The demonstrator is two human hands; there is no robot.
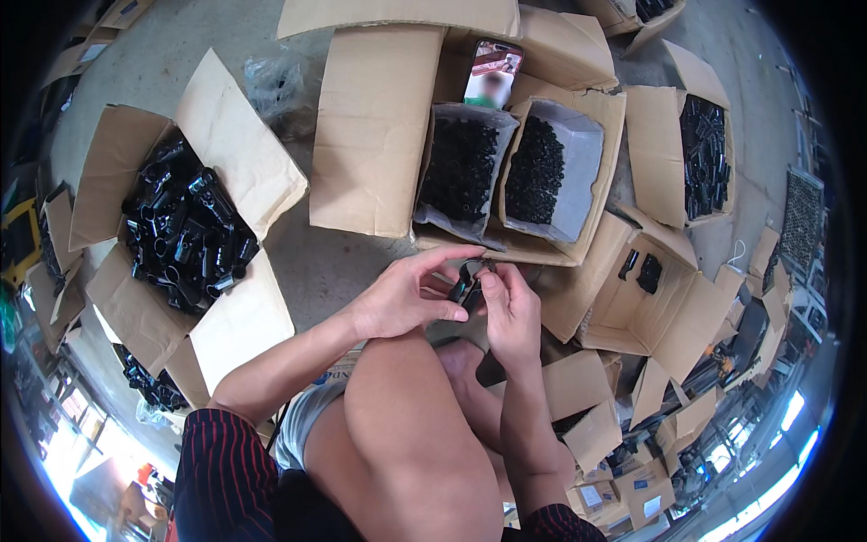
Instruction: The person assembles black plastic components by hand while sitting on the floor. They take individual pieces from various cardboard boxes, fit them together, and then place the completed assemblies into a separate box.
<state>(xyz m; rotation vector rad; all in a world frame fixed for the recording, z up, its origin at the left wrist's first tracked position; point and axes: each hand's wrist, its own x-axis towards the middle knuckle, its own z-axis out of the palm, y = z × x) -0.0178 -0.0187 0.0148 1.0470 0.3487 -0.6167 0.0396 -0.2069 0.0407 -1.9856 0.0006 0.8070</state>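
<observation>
A: What are the hands doing?

B: The left hand (406,291) is half curled, its thumb and forefinger bracketing a small black part (467,286). The right hand (511,312) pinches the part's upper right end between thumb and forefinger, its other fingers folded in.

A: Where is that part?

B: Just above the bare knee, near the middle of the view. It looks smooth, with a curved, loop-like end; the fingers cover the rest. Take it as the dial's centre.

A: And at twelve o'clock?

B: A grey tub (459,232) heaped with tiny black pieces (459,167), a phone (492,74) propped upright behind it. A second grey tub (582,163) stands at one o'clock, its smooth inner wall partly bare. Both sit inside a brown cardboard carton (368,131).

A: Towards nine or ten?

B: An open carton (117,185), flaps splayed, piled with glossy black cylindrical parts (185,230).

A: Three?

B: A smaller carton (623,316) with a few black pieces (648,273) inside.
</observation>
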